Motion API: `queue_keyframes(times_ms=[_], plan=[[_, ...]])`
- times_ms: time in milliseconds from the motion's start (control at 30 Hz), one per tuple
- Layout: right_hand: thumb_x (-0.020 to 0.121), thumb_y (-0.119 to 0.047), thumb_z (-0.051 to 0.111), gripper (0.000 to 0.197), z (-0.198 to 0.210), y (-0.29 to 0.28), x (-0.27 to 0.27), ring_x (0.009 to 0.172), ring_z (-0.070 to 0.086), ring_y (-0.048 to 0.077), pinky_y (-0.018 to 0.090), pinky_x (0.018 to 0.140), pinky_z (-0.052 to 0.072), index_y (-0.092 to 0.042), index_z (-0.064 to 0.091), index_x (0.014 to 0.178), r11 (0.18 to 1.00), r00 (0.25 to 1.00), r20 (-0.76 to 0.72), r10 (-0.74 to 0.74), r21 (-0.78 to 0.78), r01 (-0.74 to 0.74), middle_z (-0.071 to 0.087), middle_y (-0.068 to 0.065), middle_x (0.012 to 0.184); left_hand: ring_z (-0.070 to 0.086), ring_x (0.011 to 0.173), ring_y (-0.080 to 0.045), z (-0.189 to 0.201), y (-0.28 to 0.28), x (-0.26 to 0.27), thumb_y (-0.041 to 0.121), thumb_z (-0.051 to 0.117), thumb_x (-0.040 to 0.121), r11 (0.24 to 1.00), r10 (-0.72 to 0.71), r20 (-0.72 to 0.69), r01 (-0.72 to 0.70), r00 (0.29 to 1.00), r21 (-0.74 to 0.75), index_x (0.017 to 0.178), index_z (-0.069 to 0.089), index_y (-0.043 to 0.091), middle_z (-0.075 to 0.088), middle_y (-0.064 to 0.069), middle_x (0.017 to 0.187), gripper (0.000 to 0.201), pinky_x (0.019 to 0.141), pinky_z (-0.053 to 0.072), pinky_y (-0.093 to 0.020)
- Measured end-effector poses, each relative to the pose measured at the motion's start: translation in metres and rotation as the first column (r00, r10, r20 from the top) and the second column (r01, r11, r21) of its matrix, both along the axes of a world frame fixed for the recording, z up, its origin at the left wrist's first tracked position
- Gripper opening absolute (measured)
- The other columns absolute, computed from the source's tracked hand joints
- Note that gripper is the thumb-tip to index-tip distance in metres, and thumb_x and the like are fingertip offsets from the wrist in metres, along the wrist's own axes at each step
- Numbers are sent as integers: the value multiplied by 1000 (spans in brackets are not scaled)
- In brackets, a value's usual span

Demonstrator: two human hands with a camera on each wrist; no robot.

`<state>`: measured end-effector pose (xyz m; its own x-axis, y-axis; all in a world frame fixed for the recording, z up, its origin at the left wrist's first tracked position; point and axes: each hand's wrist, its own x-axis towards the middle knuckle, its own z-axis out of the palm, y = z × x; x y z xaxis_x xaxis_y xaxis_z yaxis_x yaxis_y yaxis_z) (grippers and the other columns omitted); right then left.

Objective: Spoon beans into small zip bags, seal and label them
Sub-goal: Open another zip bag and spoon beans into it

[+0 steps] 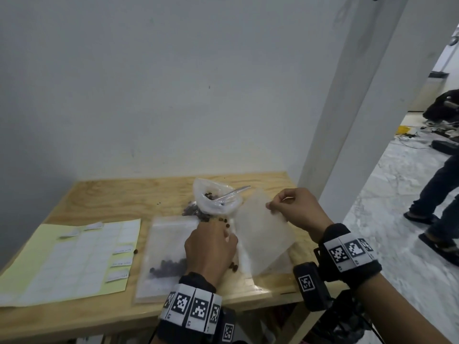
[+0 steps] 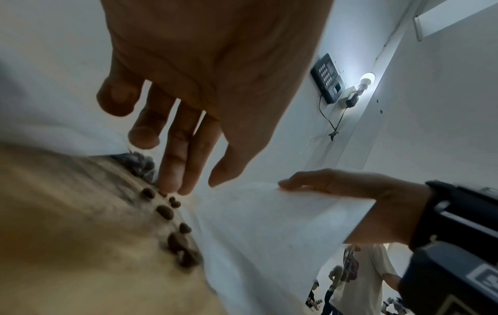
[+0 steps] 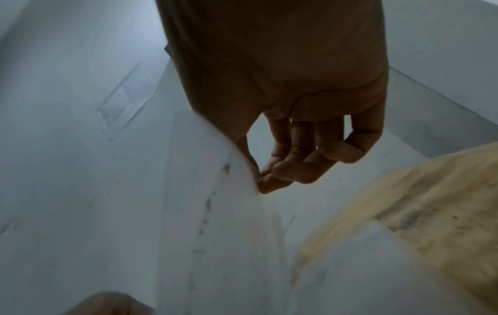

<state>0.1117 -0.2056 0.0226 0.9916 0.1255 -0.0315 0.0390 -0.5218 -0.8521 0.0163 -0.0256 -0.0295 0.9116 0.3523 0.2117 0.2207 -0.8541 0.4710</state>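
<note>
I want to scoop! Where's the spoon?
In the head view, the spoon sticks out of the open bean bag at the table's back, just left of the right hand.

Right hand (image 1: 296, 209) pinches with curled fingers; left hand (image 1: 211, 247) seemingly extended downward.

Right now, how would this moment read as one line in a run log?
step: picking up spilled beans | left hand: fingers down at beans | right hand: pinches empty bag, lifted | spoon: in bean bag

Left hand (image 2: 215, 70) fills upper centre, straight fingers (image 2: 175, 166) reaching down to row of dark brown beans (image 2: 172, 226) on tan wooden tabletop (image 2: 67, 245). Right hand (image 2: 350, 191) at right pinches translucent white plastic zip bag (image 2: 264, 234).
</note>
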Motion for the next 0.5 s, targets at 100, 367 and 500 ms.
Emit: queue_keyframes(times_ms=[100, 367, 500], plan=[[88, -21, 77, 18, 14, -6, -13, 68, 62, 16, 19, 56, 49, -4, 71, 87, 993, 996, 87, 22, 112, -32, 76, 10, 81, 53, 60, -7, 3, 7, -2, 40, 55, 92, 999, 32, 109, -28, 994, -34, 69, 70, 23, 63, 9, 65, 32, 48, 34, -23], [93, -22, 70, 19, 50, -13, -57, 75, 56, 17, 34, 73, 40, -5, 70, 100, 900, 964, 174, 203, 355, -254, 71, 3, 81, 68, 71, -11, 44, 18, -3, 60, 53, 92, 769, -23, 316, 219, 948, -600, 83, 73, 20, 72, 4, 74, 46, 66, 53, -29], [92, -24, 70, 20, 47, -6, -69, 70, 56, 19, 35, 73, 39, -6, 70, 98, 896, 954, 163, 250, 335, -292, 71, 4, 80, 64, 69, -7, 73, 23, -21, 28, 64, 93, 413, 66, 440, 377, 896, -829, 95, 75, 11, 75, -5, 84, 21, 58, 47, -16]])
